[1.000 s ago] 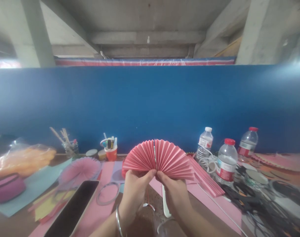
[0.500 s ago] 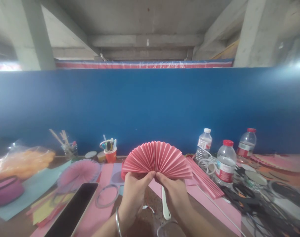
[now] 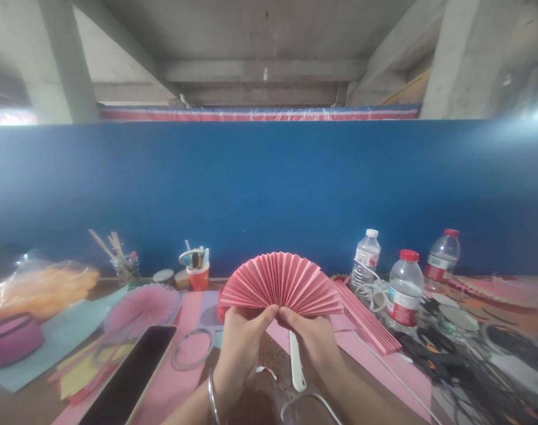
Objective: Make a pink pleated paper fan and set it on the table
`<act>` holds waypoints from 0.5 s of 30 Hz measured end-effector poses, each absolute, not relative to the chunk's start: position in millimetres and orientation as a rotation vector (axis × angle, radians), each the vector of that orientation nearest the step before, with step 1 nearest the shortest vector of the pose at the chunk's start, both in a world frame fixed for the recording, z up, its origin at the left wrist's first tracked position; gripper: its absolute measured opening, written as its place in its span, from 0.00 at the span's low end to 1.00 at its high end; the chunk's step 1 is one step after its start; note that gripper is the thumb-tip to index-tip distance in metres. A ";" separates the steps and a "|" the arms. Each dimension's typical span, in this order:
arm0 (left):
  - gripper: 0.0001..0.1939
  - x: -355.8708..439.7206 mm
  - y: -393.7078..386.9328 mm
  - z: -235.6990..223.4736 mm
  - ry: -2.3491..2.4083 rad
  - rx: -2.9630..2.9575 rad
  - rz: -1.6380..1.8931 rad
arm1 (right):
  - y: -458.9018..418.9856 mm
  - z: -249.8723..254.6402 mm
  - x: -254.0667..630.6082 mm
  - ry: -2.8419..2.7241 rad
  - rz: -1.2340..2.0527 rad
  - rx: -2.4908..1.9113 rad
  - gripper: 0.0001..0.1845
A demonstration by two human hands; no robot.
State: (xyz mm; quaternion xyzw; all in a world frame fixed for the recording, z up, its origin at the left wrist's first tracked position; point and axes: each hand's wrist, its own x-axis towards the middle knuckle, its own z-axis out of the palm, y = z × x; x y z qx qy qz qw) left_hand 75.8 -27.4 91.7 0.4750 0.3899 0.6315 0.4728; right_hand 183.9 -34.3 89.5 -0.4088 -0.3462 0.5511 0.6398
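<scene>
A pleated pink paper fan (image 3: 278, 280) is spread in a half circle, held up in front of me. My left hand (image 3: 244, 339) pinches its lower edge left of centre, thumb on the near side. Close beside it, my right hand (image 3: 310, 339) pinches the same edge, its thumb tip almost meeting the left one. The other fingers are mostly hidden behind the paper. Under the right hand a white handle (image 3: 297, 366) lies on the brown table. A folded strip of pink pleated paper (image 3: 368, 319) rests to the right.
On the left are a phone (image 3: 129, 375), a tape roll (image 3: 192, 349) and a lilac pleated rosette (image 3: 142, 310). An orange cup (image 3: 198, 276) with tools stands at the back. Several bottles, including a red-capped one (image 3: 404, 292), and tangled black cables (image 3: 455, 360) crowd the right side.
The centre gap between the fan's pleats has closed up, and its right end has drawn in slightly. Both hands keep nearly the same place and grip.
</scene>
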 end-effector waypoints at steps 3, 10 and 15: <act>0.11 77.2 -28.6 94.2 0.953 1.108 1.565 | -34.7 94.0 184.6 -0.806 1.282 -0.874 0.13; 0.12 74.4 -27.3 96.8 0.910 1.118 1.504 | -30.1 98.0 193.8 -0.951 1.299 -0.920 0.13; 0.09 67.5 -22.9 98.9 0.894 1.321 1.394 | -27.3 101.6 202.6 -1.193 1.124 -1.083 0.14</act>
